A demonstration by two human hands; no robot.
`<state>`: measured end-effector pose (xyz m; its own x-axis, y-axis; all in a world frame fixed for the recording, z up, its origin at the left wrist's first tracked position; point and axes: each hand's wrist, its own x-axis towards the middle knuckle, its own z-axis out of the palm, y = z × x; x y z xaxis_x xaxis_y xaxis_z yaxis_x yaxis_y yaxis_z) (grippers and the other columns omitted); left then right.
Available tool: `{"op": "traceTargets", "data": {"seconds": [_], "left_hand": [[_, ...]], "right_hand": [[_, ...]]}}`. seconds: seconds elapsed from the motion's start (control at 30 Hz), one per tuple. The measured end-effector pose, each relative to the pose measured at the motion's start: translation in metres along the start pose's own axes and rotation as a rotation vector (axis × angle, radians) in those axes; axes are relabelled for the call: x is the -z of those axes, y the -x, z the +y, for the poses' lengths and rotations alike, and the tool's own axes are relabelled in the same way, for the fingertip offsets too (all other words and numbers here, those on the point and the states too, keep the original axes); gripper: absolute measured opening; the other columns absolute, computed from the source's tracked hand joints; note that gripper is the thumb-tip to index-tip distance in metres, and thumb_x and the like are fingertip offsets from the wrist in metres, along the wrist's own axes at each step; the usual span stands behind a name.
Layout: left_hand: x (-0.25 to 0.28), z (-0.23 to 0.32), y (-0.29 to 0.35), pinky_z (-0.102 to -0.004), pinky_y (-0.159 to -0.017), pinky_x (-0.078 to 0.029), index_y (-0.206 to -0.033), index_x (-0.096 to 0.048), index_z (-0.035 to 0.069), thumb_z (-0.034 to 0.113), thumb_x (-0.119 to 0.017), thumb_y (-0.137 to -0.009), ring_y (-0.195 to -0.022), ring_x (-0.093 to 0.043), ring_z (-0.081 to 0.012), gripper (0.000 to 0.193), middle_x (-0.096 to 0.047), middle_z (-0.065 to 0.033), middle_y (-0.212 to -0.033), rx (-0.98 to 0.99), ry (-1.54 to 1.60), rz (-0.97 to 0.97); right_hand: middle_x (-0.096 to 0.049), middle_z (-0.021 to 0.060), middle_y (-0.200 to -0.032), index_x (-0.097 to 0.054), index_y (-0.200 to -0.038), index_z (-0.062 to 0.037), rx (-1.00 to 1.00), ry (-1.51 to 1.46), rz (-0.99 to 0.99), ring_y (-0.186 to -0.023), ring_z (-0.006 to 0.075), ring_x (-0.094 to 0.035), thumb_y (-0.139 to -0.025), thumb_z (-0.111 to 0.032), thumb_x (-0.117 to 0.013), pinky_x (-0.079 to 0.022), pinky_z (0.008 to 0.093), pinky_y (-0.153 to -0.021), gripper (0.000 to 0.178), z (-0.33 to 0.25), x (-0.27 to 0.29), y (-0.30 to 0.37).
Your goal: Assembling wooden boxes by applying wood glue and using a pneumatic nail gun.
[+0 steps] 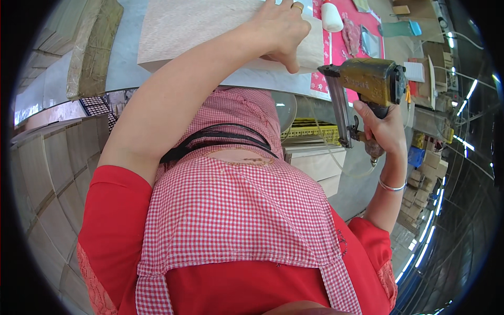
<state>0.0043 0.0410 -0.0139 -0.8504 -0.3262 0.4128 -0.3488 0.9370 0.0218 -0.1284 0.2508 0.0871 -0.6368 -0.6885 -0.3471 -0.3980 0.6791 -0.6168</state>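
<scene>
A pale, box-shaped wooden piece [210, 29] lies on the table at the top of the view. My left hand [283, 34] grips its right part, fingers over the top and thumb down its near side. In my right hand [386, 126] is a yellow-brown pneumatic nail gun [367, 79], held by its handle with a hose fitting below. Its dark nose is at the near right corner of the wooden piece; whether they touch I cannot tell. The fingertips of my left hand are partly cut off by the frame's edge.
Right of the wooden piece, a white bottle [331, 18] rests on a pink patterned sheet [367, 13]. A wrapped stack of boards [94, 47] stands at the left. Beneath the table edge are a yellow crate [312, 128] and a thin air hose [341, 167].
</scene>
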Motion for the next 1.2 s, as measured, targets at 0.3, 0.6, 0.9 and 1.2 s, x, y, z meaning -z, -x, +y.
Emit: {"op": "traceTargets", "data": {"seconds": [0.3, 0.6, 0.9, 1.2], "left_hand": [[0.066, -0.082, 0.022, -0.0615, -0.111, -0.028, -0.115, -0.057, -0.003, 0.059, -0.082, -0.061, -0.135, -0.038, -0.0439, 0.085, -0.048, -0.0308, -0.134, -0.008, 0.136, -0.618], [0.078, -0.120, 0.070, -0.0499, -0.092, -0.043, -0.103, -0.060, -0.001, 0.047, -0.083, -0.058, -0.109, -0.053, -0.0387, 0.070, -0.057, -0.0245, -0.110, 0.075, 0.134, -0.510], [0.074, -0.115, 0.067, -0.0466, -0.089, -0.045, -0.097, -0.062, -0.002, 0.045, -0.082, -0.058, -0.105, -0.055, -0.0375, 0.064, -0.058, -0.0241, -0.104, 0.086, 0.168, -0.467], [0.068, -0.119, 0.068, -0.0456, -0.087, -0.045, -0.096, -0.061, -0.002, 0.044, -0.082, -0.057, -0.103, -0.055, -0.0373, 0.065, -0.057, -0.0242, -0.104, 0.090, 0.211, -0.429]], "right_hand": [[-0.055, -0.0029, -0.061, -0.065, -0.094, -0.0015, 0.044, 0.057, 0.062, -0.042, 0.0049, -0.045, -0.089, -0.022, -0.076, -0.034, 0.0230, -0.038, 0.024, -0.004, -0.002, 0.006], [-0.058, -0.0026, -0.063, -0.067, -0.094, -0.0016, 0.276, 0.046, -0.021, -0.044, 0.0049, -0.047, -0.087, -0.024, -0.077, -0.036, 0.0222, -0.040, 0.025, -0.032, -0.038, -0.001], [-0.059, -0.0012, -0.067, -0.067, -0.095, -0.0007, 0.231, 0.051, -0.094, -0.044, 0.0054, -0.047, -0.087, -0.025, -0.078, -0.037, 0.0227, -0.040, 0.028, -0.049, -0.050, -0.001], [-0.057, -0.0017, -0.062, -0.065, -0.098, 0.0004, 0.025, -0.112, -0.055, -0.043, 0.0048, -0.046, -0.088, -0.020, -0.077, -0.036, 0.0234, -0.039, 0.026, -0.046, -0.065, 0.014]]}}
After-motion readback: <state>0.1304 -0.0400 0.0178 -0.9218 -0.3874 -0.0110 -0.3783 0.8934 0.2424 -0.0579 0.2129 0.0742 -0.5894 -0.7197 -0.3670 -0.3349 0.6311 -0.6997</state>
